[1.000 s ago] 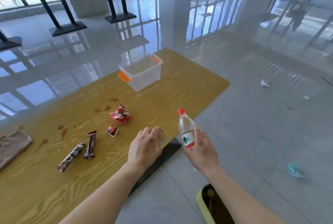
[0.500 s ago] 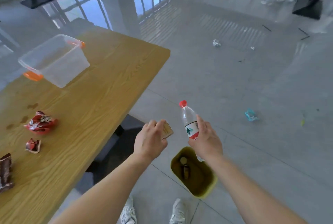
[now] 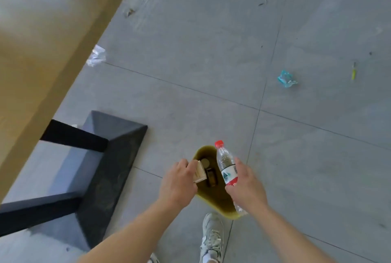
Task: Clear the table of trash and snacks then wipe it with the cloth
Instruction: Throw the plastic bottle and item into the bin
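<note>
Right now both hands hover over the yellow-green bin (image 3: 213, 205) on the floor. Fingers of the right hand (image 3: 245, 186) curl around the plastic bottle (image 3: 227, 166) at its label, red cap pointing away past the fingertips. It looks nearly empty, so probably light, thin-walled and easily crushed; the ribbed middle seems the surest hold. Left hand (image 3: 179, 180) pinches a small tan packet (image 3: 200, 172) at its fingertips, likely feather-light and stiff.
</note>
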Available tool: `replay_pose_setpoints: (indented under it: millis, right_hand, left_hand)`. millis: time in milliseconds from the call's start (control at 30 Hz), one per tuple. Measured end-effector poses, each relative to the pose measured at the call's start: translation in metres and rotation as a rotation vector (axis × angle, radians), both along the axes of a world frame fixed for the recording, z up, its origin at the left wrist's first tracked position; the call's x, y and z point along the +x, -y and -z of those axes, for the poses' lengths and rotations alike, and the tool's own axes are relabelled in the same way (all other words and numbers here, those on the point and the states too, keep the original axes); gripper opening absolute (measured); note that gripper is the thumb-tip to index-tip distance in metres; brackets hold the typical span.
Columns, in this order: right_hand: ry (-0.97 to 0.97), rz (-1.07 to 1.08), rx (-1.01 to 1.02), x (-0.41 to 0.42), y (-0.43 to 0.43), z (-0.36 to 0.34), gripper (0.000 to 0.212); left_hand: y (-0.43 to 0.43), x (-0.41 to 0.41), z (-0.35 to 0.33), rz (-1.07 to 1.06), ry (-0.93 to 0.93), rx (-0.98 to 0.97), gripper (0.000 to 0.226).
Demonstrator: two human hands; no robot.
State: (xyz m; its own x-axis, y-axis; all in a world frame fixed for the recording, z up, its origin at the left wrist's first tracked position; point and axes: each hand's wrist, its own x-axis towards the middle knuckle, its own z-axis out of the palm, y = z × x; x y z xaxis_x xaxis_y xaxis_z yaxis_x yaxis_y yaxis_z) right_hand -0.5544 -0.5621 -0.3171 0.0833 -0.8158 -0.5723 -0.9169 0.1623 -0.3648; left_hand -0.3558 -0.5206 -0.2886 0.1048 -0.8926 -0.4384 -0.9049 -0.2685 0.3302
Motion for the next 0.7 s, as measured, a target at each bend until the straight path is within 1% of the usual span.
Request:
replay_pose_setpoints:
  millis: [67,133,233,333,500,600,700]
  right_hand:
    - [-0.03,-0.002,0.07,-0.004,-0.004,0.039,0.085]
    - [-0.068,-0.021,0.116,-0.006,-0.007,0.073,0.08]
    - [-0.133,-0.053,0.154,-0.002,-0.009,0.116,0.073]
    - [-0.175,-0.077,0.161,0.005,-0.005,0.149,0.071]
    - [-0.181,-0.09,0.127,0.012,0.004,0.181,0.068]
    - [-0.174,-0.098,0.114,0.009,0.006,0.19,0.068]
    - [-0.169,-0.111,0.064,0.005,0.003,0.193,0.069]
  left_hand:
    - [0.0,-0.008,0.04,0.033,0.003,0.041,0.042]
    - [-0.001,-0.015,0.077,0.066,0.007,0.082,0.042]
    - [0.0,-0.025,0.125,0.114,0.011,0.108,0.046]
    - [0.003,-0.031,0.16,0.14,0.043,0.113,0.052]
    - [0.01,-0.037,0.197,0.209,0.084,0.103,0.056]
    - [0.013,-0.04,0.208,0.26,0.117,0.093,0.054]
    - [0.013,-0.038,0.213,0.264,0.131,0.063,0.053]
